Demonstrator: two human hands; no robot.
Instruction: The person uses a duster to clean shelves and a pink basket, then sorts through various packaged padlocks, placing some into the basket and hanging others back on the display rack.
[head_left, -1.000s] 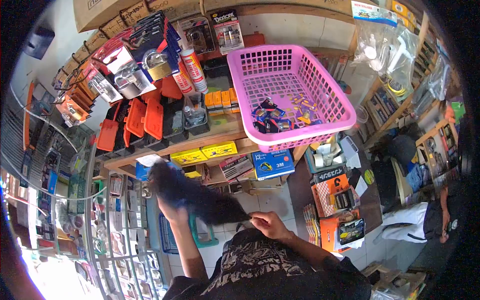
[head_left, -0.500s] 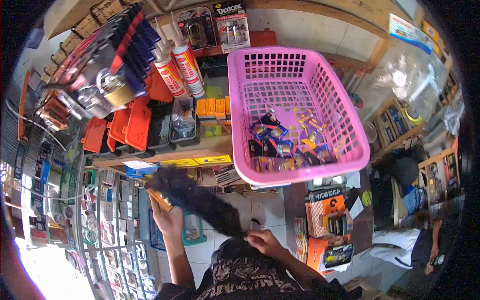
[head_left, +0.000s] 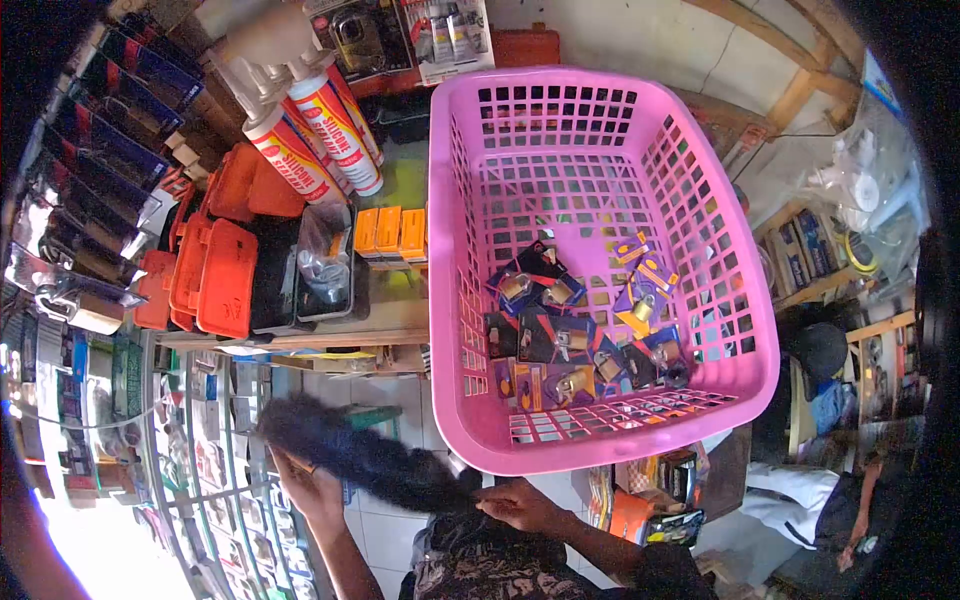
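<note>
My right hand (head_left: 525, 504) is closed round the handle end of a black feather duster (head_left: 365, 456). The duster's fluffy part stretches left, across the fingers of my left hand (head_left: 310, 490). That left hand is closed on a small orange box (head_left: 304, 464), now almost wholly hidden behind the feathers. Beyond the hands stands a pink plastic basket (head_left: 600, 458) with several carded padlocks (head_left: 572, 340) lying in its near half.
Silicone sealant tubes (head_left: 335, 135), red-lidded bins (head_left: 228, 278) and small orange boxes (head_left: 388, 233) line the wooden shelf at left. A glass display case (head_left: 235, 490) stands lower left. Another person (head_left: 850, 520) is at the far right.
The view has shifted, so the basket appears larger and lower. Both hands keep their hold; the duster has swept down over the orange box, which showed more clearly before.
</note>
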